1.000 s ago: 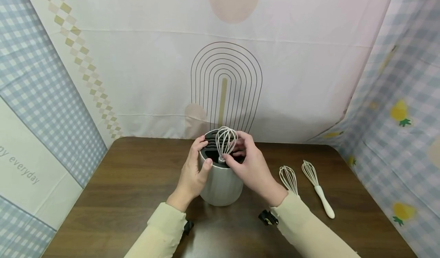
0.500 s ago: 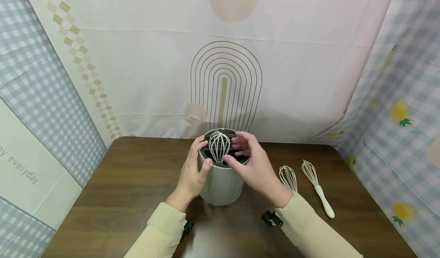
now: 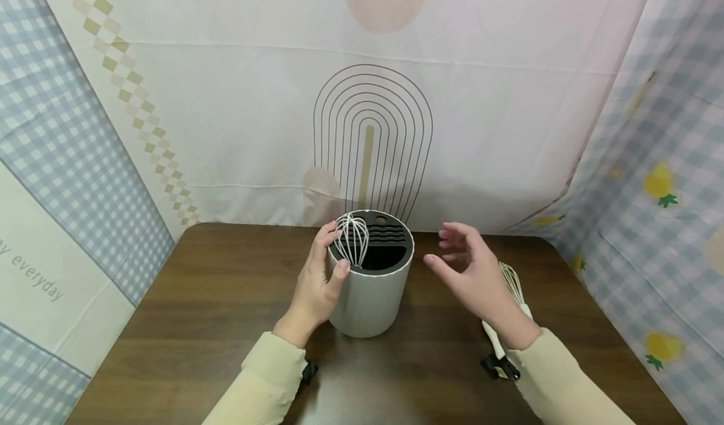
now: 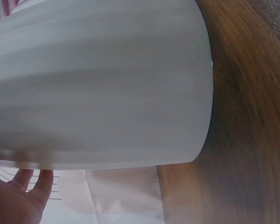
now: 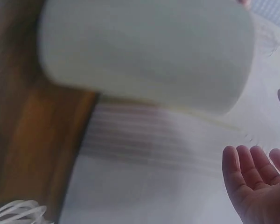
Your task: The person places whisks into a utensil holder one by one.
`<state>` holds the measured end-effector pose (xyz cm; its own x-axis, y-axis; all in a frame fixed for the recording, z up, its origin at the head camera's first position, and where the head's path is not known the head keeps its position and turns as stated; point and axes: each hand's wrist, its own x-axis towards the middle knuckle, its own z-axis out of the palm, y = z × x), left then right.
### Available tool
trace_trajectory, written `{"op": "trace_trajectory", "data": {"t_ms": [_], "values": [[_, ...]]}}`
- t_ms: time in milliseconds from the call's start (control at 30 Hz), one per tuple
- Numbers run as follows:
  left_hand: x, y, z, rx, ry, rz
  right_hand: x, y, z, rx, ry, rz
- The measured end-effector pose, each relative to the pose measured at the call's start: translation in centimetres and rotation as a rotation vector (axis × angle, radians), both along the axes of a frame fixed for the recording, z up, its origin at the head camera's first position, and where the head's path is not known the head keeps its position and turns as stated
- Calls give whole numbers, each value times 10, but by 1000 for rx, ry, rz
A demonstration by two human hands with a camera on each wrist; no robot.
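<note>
A light grey cylindrical holder with a black slotted top stands upright on the table. The wire head of a white whisk sticks out of the left side of its front opening; the handle is hidden inside. My left hand rests round the holder's left side, fingers and thumb at the rim; the left wrist view shows those fingertips against the holder. To the right of the holder, apart from it, my right hand is empty with its fingers spread. In the right wrist view the hand is likewise empty, beside the holder.
Two more whisks lie on the brown wooden table at the right: one whisk is partly behind my right wrist, and only the handle of the other shows. A patterned cloth hangs behind the table.
The whisk in the holder has shifted left along the opening, and its head leans by the left rim. My right hand has let go of it and moved right. My left hand has stayed put.
</note>
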<state>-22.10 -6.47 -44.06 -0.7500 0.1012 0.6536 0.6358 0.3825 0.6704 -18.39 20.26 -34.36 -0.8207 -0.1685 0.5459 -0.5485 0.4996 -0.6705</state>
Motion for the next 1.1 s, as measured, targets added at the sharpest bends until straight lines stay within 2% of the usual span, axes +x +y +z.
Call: {"op": "trace_trajectory", "data": {"t_ms": [200,400,567,833,1100], "values": [[0,0,0,1,3,0,-6,45,-43,110,-83,-123],[0,0,-1,-8,-16,-3,2,74,-72,183,-167,-209],[0,0,-1,-6,-8,-1,12,92,-95,200,-237,-273],[0,0,0,-11,-4,2,23,112,-120,259,-385,-367],[0,0,-1,-9,-1,2,32,123,-135,284,-484,-399]]}}
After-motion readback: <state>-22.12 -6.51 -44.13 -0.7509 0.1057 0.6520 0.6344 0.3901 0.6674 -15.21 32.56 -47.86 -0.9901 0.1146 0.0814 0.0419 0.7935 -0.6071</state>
